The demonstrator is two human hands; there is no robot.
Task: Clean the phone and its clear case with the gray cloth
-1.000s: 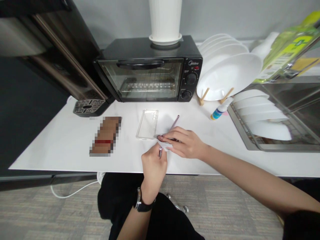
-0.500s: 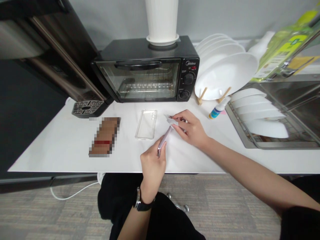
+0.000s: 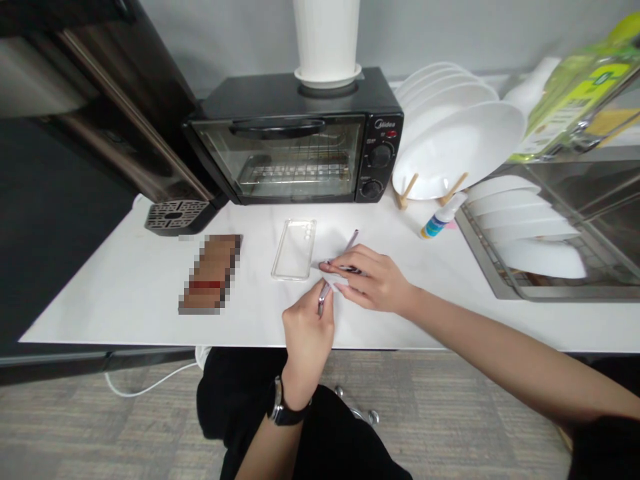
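Observation:
My left hand (image 3: 309,327) is closed around the lower end of a thin phone (image 3: 354,239), tilted so that mostly its edge shows. My right hand (image 3: 374,277) pinches a thin whitish wipe (image 3: 338,281) and presses it along the phone, covering its middle. Just left of the phone, a clear phone case (image 3: 293,250) lies flat on the white counter (image 3: 250,320). A small spray bottle (image 3: 436,223) with a blue label stands beyond my right hand.
A black toaster oven (image 3: 295,160) with a white pot (image 3: 327,40) on top stands behind. A pixelated brown object (image 3: 210,273) lies left, near a coffee machine's drip tray (image 3: 175,217). On the right are racked plates (image 3: 460,150) and a sink (image 3: 500,283) holding dishes.
My right hand has slid the wipe down the phone toward my left hand, so the phone's far end now shows. My left hand has hardly moved.

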